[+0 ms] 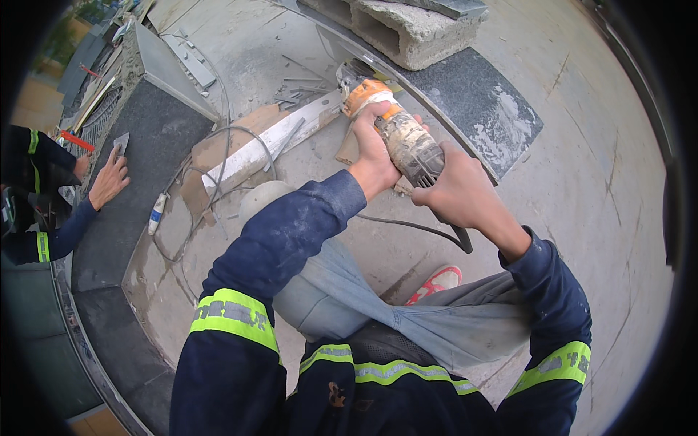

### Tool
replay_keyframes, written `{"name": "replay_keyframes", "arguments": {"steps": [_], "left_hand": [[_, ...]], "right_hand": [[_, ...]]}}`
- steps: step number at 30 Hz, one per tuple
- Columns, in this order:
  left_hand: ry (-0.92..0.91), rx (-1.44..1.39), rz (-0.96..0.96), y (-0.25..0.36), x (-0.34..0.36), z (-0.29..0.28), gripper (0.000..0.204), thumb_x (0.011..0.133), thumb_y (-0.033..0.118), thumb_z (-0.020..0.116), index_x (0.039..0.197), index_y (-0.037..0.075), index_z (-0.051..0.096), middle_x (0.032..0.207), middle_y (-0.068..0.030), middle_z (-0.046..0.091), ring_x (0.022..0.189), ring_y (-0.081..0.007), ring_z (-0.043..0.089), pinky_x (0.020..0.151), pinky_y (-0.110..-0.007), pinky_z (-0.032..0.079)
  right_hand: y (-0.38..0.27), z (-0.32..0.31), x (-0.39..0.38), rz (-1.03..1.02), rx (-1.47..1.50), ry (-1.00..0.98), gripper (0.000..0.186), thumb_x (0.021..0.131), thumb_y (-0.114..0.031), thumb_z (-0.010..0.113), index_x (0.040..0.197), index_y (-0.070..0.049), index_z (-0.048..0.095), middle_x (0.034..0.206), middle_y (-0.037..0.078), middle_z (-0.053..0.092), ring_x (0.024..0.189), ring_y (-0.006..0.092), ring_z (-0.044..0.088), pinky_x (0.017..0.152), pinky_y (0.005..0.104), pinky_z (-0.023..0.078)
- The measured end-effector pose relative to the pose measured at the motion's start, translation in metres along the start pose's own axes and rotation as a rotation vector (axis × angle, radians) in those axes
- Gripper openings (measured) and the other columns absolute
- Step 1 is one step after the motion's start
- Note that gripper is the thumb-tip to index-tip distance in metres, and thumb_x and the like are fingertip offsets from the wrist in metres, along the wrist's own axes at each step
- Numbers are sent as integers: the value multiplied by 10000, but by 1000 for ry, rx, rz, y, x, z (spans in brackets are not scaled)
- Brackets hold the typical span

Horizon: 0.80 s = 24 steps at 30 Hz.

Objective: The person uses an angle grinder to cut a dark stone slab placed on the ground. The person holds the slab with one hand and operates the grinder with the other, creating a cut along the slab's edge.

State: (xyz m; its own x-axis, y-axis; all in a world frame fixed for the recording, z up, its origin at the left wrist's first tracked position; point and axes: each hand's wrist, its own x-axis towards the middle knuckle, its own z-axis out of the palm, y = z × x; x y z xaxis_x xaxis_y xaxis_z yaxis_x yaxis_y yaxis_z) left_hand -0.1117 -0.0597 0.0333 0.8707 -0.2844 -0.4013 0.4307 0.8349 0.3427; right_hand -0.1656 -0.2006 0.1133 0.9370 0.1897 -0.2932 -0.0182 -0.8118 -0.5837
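Over the dusty concrete floor [596, 218], near the long edge of a dark stone slab [465, 94], a power tool with an orange collar, by its shape an angle grinder [407, 142], is held up in both hands, its head pointing away from the person. The left hand [374, 149] wraps the front of the body just behind the collar, fingers curled well round it, with tips showing on the far side; the right hand [465, 185] closes round the vented rear end, thumb on the near side. The tool looks fairly heavy, with much of the weight likely toward the metal head, and its hard casing should not give under a squeeze. Pale dust cakes the barrel and could make it slick, so the collar end and the rear grip seem the sound places to hold, palms clear of the disc end and the vents. A black cord [429, 229] leaves the rear and bends back to the left, and its stiffness may tug a little at the wrist. Most of the left fingers and the tool's underside are hidden; the head is small and cluttered, so whether its disc touches anything is hard to say.
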Motion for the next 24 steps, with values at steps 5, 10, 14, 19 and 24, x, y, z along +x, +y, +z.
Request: {"name": "replay_keyframes", "arguments": {"steps": [5, 10, 14, 19, 24], "left_hand": [[7, -21, -14, 7, 7, -2, 555, 744, 437, 590, 1055, -15, 504, 953, -138, 573, 872, -298, 607, 793, -441, 528], [46, 4, 44, 11, 11, 0, 568, 742, 434, 599, 1054, -32, 509, 952, -148, 572, 871, -310, 606, 798, -442, 532], [18, -4, 29, 17, 17, -4, 561, 743, 427, 603, 1051, -31, 505, 950, -153, 568, 877, -317, 602, 802, -445, 533], [58, -41, 41, 21, 25, -4, 542, 745, 412, 607, 1046, -23, 493, 934, -157, 565, 866, -315, 600, 797, -445, 534], [32, -38, 56, 28, 30, -6, 515, 754, 391, 608, 1042, -12, 467, 924, -157, 561, 861, -320, 597, 784, -442, 537]], "right_hand": [[-1, 1, 8, -24, -7, 11, 524, 622, -261, 740, 940, 110, 551, 830, 301, 646, 834, 434, 663, 755, 433, 532], [-3, 2, 18, -19, -19, 1, 529, 620, -266, 745, 940, 112, 557, 831, 296, 649, 833, 433, 664, 760, 430, 535], [-4, 3, 28, -25, -17, 2, 548, 622, -273, 751, 954, 119, 558, 836, 292, 654, 835, 424, 670, 763, 425, 539], [-4, 5, 37, -32, -28, 8, 575, 618, -284, 754, 974, 125, 559, 851, 293, 657, 852, 414, 675, 771, 420, 539], [-6, 6, 45, -28, -49, 9, 593, 620, -301, 753, 991, 122, 563, 876, 295, 660, 868, 420, 674, 786, 417, 539]]}}
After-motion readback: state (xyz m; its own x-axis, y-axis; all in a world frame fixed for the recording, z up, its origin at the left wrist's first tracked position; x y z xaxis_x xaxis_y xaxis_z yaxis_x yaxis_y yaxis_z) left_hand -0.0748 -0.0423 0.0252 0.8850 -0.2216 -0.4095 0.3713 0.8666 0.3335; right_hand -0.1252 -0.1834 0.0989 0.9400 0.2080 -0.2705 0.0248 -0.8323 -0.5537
